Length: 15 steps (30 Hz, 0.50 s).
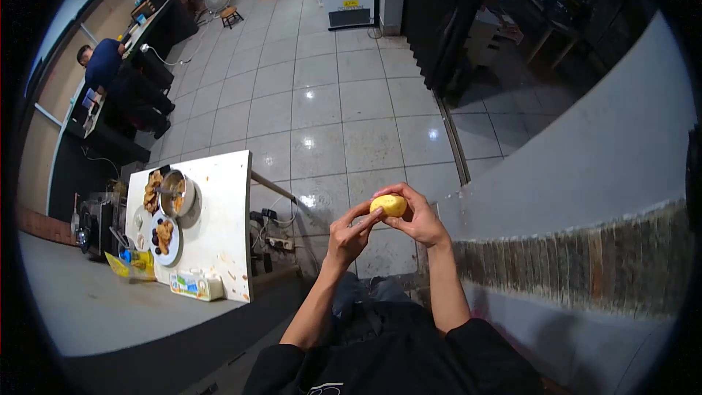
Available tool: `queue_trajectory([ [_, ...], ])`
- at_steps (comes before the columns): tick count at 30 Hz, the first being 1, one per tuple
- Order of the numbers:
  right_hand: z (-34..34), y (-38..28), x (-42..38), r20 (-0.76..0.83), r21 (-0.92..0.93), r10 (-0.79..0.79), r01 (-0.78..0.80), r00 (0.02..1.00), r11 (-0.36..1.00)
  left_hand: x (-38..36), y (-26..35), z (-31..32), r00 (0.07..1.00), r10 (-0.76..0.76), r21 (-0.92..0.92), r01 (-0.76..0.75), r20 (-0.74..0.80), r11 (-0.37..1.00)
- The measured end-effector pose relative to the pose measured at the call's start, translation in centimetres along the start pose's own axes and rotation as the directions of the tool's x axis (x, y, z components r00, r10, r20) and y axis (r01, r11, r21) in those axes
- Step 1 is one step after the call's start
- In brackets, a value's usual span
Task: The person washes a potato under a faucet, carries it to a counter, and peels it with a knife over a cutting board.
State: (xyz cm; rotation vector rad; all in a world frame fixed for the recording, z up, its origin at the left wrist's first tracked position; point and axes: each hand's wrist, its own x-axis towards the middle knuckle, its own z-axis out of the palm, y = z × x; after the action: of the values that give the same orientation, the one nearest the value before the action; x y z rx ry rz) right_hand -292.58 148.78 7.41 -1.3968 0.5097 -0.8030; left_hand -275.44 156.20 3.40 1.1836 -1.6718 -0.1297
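Observation:
A small yellow oval object (388,205), its surface faintly marked, is held up in front of my body over the tiled floor. My right hand (418,219) curls around its right side, fingers over the top and thumb below. From the left, my left hand (349,236) presses its fingertips against the same object, so both hands are closed on it. I cannot tell what kind of thing it is.
Left of me, a white table (223,208) bears a metal bowl (189,196), a plate of food (175,249), a yellow packet (128,267) and a white carton (208,287). A person (106,62) leans over a far-left counter. A wall (578,168) rises at right.

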Motion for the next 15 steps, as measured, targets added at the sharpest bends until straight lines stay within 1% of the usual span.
queue_trajectory([
  [1, -0.5, 0.3, 1.3, -0.019, 0.002, -0.01, 0.011, 1.0, 1.0, 1.4, -0.9, 0.0, 1.0, -0.002, 0.002, 0.002, 0.016, 1.0],
  [4, -2.4, 1.4, 5.6, -0.071, 0.001, 0.027, -0.027, 0.997, 1.0, 5.8, -3.5, 0.6, 0.995, -0.092, -0.029, 0.094, 0.049, 0.995],
  [7, -5.1, 4.1, 11.4, -0.097, -0.136, 0.129, -0.141, 0.987, 0.981, 9.2, -8.6, 1.9, 0.938, -0.289, -0.072, 0.307, 0.192, 0.949],
  [8, -5.8, 5.1, 13.5, -0.124, -0.191, 0.121, -0.144, 0.985, 0.971, 10.7, -10.7, 2.7, 0.935, -0.309, -0.156, 0.336, 0.171, 0.929],
  [11, -8.1, 7.2, 20.6, -0.155, -0.199, 0.148, -0.178, 0.977, 0.964, 14.7, -17.7, 4.7, 0.946, -0.31, -0.274, 0.325, 0.097, 0.905],
  [12, -8.8, 7.4, 23.3, -0.165, -0.196, 0.149, -0.18, 0.975, 0.964, 16.8, -19.9, 5.0, 0.957, -0.281, -0.246, 0.289, 0.069, 0.925],
  [15, -11.3, 6.7, 30.7, -0.181, -0.188, 0.152, -0.186, 0.972, 0.964, 23.4, -25.6, 4.9, 0.954, -0.258, -0.251, 0.291, 0.156, 0.923],
])
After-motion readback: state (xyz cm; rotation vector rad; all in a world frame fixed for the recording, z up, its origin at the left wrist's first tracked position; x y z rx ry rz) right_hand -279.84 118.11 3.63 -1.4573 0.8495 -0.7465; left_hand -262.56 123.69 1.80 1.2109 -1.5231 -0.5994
